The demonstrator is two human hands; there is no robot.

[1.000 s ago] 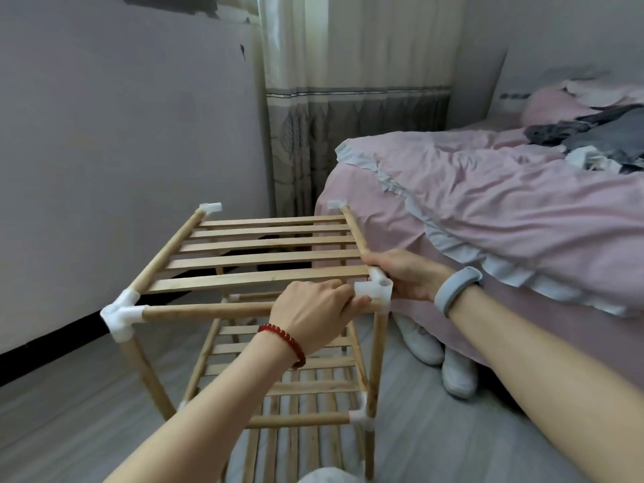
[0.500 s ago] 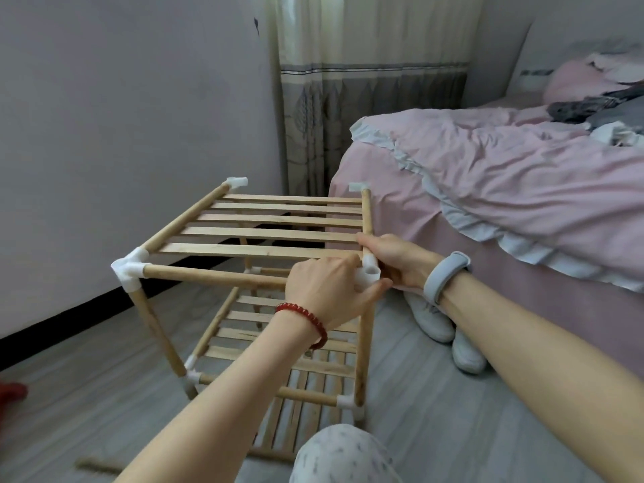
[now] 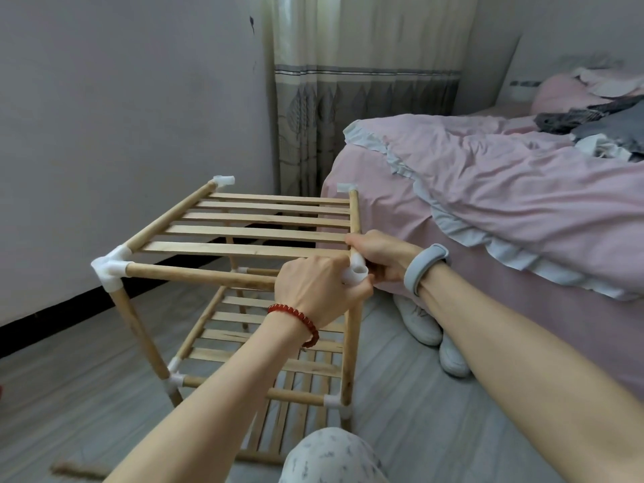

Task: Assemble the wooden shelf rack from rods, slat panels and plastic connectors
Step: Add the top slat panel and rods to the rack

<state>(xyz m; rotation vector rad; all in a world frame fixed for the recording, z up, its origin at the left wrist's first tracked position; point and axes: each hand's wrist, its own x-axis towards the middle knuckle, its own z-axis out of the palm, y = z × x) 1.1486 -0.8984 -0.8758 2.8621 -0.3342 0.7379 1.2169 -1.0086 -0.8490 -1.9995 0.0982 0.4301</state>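
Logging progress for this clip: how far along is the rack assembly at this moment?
Done: the lower slat shelf and top slat panel sit in a frame of rods, and the near-left connector looks seated. In hand: both the left hand and right hand grip around the near-right connector, apparently pressing it on. Left: the upward sockets are empty, so more rods may follow.

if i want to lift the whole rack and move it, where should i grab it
Probably the two side rods of the top slat panel, one hand each, reaching down from above: the left rod and the right rod. They are bare, round, horizontal and level, so a wrapped grip should fit. Avoid the thin slats and the white corner connector, which may pull off.
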